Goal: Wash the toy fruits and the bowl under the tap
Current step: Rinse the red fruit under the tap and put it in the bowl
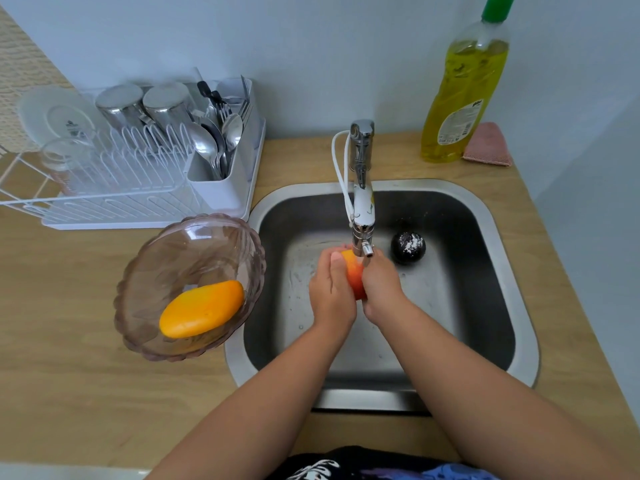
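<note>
1. I see both hands wrapped around a red-orange toy fruit (356,277), left hand (330,292) and right hand (381,289) pressing it from either side, right under the tap (362,202) spout so water would land on it; I cannot make out the stream itself
2. The bowl (138,289) sits on the worktop (69,375) left of the sink (502,244), its right rim overhanging the sink edge, probably parked close for a short reach
3. A yellow mango (202,309) lies in the bowl, apparently not yet washed
4. A dark ball (408,247) rests far right in the sink
5. Open sink floor lies near me; the dish rack (114,188) crowds the far left
</note>
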{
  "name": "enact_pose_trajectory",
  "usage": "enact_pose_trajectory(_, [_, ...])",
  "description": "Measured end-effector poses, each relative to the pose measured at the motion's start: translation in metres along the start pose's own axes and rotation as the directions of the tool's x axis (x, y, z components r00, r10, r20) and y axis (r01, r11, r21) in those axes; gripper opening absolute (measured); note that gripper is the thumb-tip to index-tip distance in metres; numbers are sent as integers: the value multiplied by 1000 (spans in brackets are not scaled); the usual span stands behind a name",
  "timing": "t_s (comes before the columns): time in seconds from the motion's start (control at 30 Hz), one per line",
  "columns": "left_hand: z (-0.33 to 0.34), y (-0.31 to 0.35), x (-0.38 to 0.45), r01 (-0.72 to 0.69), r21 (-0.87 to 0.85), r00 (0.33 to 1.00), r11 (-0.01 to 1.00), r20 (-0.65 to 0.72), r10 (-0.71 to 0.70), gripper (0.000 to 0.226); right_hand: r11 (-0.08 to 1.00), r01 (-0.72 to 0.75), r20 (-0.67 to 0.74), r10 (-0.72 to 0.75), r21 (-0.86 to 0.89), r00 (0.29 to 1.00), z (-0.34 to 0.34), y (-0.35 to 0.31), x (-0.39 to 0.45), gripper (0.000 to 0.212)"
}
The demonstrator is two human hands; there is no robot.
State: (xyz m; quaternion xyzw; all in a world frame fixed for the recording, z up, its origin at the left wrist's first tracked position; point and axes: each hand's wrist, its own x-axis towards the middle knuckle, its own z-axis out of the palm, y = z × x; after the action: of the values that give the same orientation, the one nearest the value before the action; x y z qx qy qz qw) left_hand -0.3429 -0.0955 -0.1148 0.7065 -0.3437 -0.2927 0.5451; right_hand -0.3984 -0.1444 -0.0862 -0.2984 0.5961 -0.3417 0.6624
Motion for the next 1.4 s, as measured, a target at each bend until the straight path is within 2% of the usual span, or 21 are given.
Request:
enact_pose_trajectory(0.07, [-5, -3, -3, -100, 53, 995, 994, 26, 99, 32, 988, -147, 25, 145, 54, 989, 0, -5, 0, 15])
enact_pose_trajectory(0.13, [-8, -8, -3, -144, 72, 989, 987, 41, 141, 37, 978, -205, 61, 202, 39, 977, -3, -7, -2, 19])
enact_pose_trajectory(0.23, [-13, -11, 1, -61, 47, 997, 997, 55, 59, 34, 972, -233, 90, 230, 21, 969, -1, -7, -9, 21])
enact_pose_trajectory(0.33, [-10, -2, -2, 66, -125, 996, 990, 62, -58, 36, 990, 2, 31, 3, -143, 1000, 4, -1, -8, 17])
enact_pose_trajectory(0.43, [1, 11, -4, 159, -217, 986, 963, 87, -144, 32, 979, 158, -11, -160, -126, 987, 6, 2, -9, 20])
enact_pose_trajectory(0.53, [2, 10, 5, 180, -207, 982, 962, 91, -164, 27, 976, 189, 117, -177, -105, 977, 6, 7, -13, 11])
enact_pose_trajectory(0.6, [-3, 16, 12, 203, -279, 978, 938, 105, -180, 18, 953, 270, 203, -241, -134, 949, 4, 12, -14, 18])
enact_pose_trajectory(0.67, [-6, 15, 24, 295, -316, 956, 902, 100, -278, 24, 830, 459, 254, -391, -318, 884, -2, 20, -14, 42])
enact_pose_trajectory(0.7, [-8, 14, 28, 374, -350, 927, 859, 123, -353, 34, 696, 567, 284, -491, -440, 823, -6, 22, -14, 49])
enact_pose_trajectory(0.77, [-9, 15, 34, 566, -416, 823, 712, 241, -514, 62, 382, 728, 362, -678, -569, 639, -13, 26, -14, 50])
enact_pose_trajectory(0.8, [-10, 15, 34, 633, -420, 773, 650, 299, -560, 68, 304, 754, 374, -724, -582, 580, -16, 26, -14, 48])
enact_pose_trajectory(0.83, [-10, 15, 32, 668, -413, 743, 619, 322, -587, 67, 282, 765, 376, -740, -579, 557, -18, 25, -14, 47])
enact_pose_trajectory(0.9, [-9, 16, 28, 679, -427, 731, 597, 321, -602, 57, 320, 779, 391, -724, -540, 568, -18, 21, -11, 45])
enact_pose_trajectory(0.93, [-8, 17, 27, 658, -424, 750, 622, 298, -590, 52, 355, 772, 388, -708, -527, 590, -16, 19, -11, 45])
enact_pose_trajectory(1.03, [-6, 18, 22, 441, -264, 897, 858, 100, -430, 36, 494, 723, 328, -663, -483, 673, -8, 11, -15, 47])
enact_pose_trajectory(1.1, [-8, 20, 15, 260, -147, 965, 954, 6, -262, 32, 628, 671, 276, -615, -395, 739, -3, 8, -18, 36])
enact_pose_trajectory(1.23, [-9, 14, 7, 18, -94, 998, 995, -60, -23, 33, 817, 531, 195, -497, -225, 846, 2, 6, -20, 26])
enact_pose_trajectory(1.4, [-11, 0, 2, -162, -81, 986, 984, -50, 158, 29, 885, 412, 86, -404, -216, 911, 6, 5, -17, 28])
